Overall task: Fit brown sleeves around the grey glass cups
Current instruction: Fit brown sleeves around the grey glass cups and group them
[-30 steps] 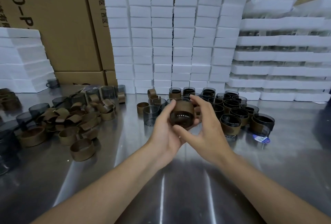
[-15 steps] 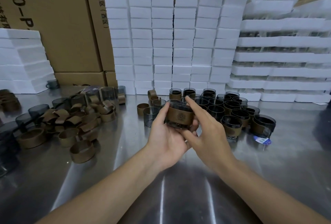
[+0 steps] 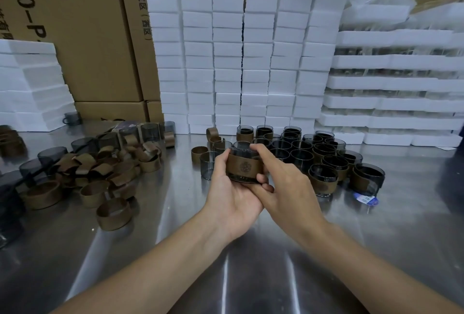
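Observation:
A grey glass cup (image 3: 244,178) with a brown sleeve (image 3: 244,166) wrapped round it sits upright in both my hands above the steel table. My left hand (image 3: 232,192) cups it from below and the left, thumb along its side. My right hand (image 3: 283,184) grips its right side, index finger laid over the rim. The sleeve's embossed emblem faces me. A bare grey cup (image 3: 208,164) stands just left of my hands. Sleeved cups (image 3: 324,179) cluster to the right.
Loose brown sleeves (image 3: 114,214) and bare grey cups (image 3: 54,153) lie heaped on the left of the steel table (image 3: 251,263). White foam blocks (image 3: 241,57) are stacked behind, foam trays (image 3: 391,102) at right, cardboard boxes (image 3: 82,37) at back left.
The cup was tilted with its mouth toward me; it has been turned upright so the sleeve's emblem faces me. Both hands kept hold and lowered slightly.

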### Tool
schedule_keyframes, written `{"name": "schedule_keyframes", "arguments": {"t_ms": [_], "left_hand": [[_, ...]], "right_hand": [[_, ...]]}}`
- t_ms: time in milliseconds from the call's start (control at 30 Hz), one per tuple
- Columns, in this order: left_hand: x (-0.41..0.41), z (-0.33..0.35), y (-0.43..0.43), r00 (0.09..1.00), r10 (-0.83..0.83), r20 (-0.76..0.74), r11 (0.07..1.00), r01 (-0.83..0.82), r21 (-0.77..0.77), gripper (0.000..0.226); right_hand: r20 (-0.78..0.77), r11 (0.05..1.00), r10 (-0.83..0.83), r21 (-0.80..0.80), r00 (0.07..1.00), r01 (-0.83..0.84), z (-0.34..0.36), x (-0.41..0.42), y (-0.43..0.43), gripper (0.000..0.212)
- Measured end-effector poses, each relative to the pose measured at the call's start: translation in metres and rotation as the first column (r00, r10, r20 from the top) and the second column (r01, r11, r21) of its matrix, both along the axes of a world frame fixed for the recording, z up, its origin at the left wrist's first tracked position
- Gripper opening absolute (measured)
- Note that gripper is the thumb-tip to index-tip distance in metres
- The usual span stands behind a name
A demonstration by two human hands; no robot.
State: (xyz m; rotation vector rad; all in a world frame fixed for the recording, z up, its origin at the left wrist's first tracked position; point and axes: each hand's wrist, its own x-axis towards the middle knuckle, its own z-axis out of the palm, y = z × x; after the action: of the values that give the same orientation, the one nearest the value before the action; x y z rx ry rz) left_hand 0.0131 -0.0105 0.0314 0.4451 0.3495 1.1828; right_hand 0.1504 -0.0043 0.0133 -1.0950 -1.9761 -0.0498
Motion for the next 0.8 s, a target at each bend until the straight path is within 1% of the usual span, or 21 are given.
{"name": "schedule_keyframes", "arguments": {"t_ms": [200,333,367,433,500,567,600,667,733,800], "left_hand": [[0.003,-0.003,-0.003,0.999,0.015,-0.031,0.999,-0.016,-0.032,0.060],[0.003,-0.006,-0.002,0.997,0.030,-0.067,0.998,-0.034,-0.058,0.062],[0.003,-0.007,-0.001,0.995,0.036,-0.097,0.997,-0.042,-0.059,0.065],[0.003,-0.009,-0.001,0.971,0.061,-0.233,0.997,-0.071,-0.036,0.072],[0.003,-0.012,-0.001,0.897,0.131,-0.423,0.991,-0.127,0.037,0.076],[0.004,-0.012,0.000,0.764,0.266,-0.587,0.963,-0.185,0.196,0.070],[0.004,-0.011,-0.001,0.692,0.362,-0.624,0.929,-0.213,0.303,0.064],[0.005,-0.010,-0.002,0.600,0.505,-0.620,0.850,-0.221,0.478,0.053],[0.008,-0.010,-0.005,0.565,0.563,-0.602,0.800,-0.192,0.568,0.055],[0.011,-0.010,-0.010,0.555,0.598,-0.579,0.768,-0.188,0.613,0.056]], "right_hand": [[-0.003,0.999,0.001,-0.034,1.000,-0.001,0.002,0.004,-0.003,0.074],[-0.017,0.997,0.038,-0.067,0.999,-0.039,-0.002,0.007,-0.001,0.074],[-0.041,0.994,0.063,-0.088,0.997,-0.066,-0.004,0.008,0.000,0.073],[-0.136,0.983,0.117,-0.127,0.984,-0.134,-0.008,0.009,0.003,0.068],[-0.214,0.977,0.133,-0.138,0.968,-0.165,-0.010,0.010,0.005,0.061],[-0.254,0.973,0.138,-0.148,0.957,-0.179,-0.009,0.008,0.005,0.057],[-0.286,0.970,0.141,-0.152,0.948,-0.191,-0.008,0.006,0.003,0.056],[-0.404,0.956,0.165,-0.159,0.900,-0.247,-0.007,0.000,0.001,0.052],[-0.540,0.924,0.191,-0.183,0.819,-0.336,-0.006,-0.006,-0.003,0.046],[-0.611,0.900,0.206,-0.188,0.764,-0.393,-0.005,-0.011,-0.009,0.038]]}}
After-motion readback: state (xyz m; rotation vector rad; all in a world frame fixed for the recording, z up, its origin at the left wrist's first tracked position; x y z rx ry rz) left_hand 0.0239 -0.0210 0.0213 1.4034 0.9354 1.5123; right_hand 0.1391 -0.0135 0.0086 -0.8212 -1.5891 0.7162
